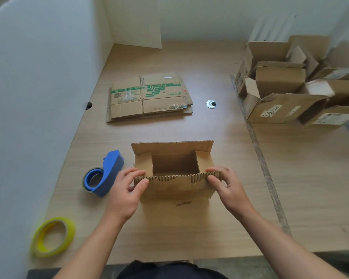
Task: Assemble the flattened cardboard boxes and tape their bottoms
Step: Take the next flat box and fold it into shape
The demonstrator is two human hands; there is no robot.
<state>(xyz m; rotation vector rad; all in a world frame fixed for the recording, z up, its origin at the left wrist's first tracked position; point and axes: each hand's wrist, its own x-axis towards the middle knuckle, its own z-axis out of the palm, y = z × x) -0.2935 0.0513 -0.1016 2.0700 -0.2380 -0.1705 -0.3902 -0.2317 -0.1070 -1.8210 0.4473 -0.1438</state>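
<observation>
A small brown cardboard box [175, 188] stands open-side up on the wooden table [189, 228], in front of me. Its two short flaps are folded inward and the far long flap stands up. My left hand [127, 190] pinches the left end of the near long flap, thumb in front and fingers behind. My right hand [228, 184] pinches the right end of the same flap. A blue tape dispenser [105, 176] lies just left of the box. A stack of flattened boxes [149, 97] with green print lies farther back.
A yellow tape roll [52, 237] sits near the front left edge. Several assembled open boxes [286, 87] crowd the right side of the table. A round metal grommet [211, 104] is set in the tabletop. White partition walls [38, 97] close off the left and back.
</observation>
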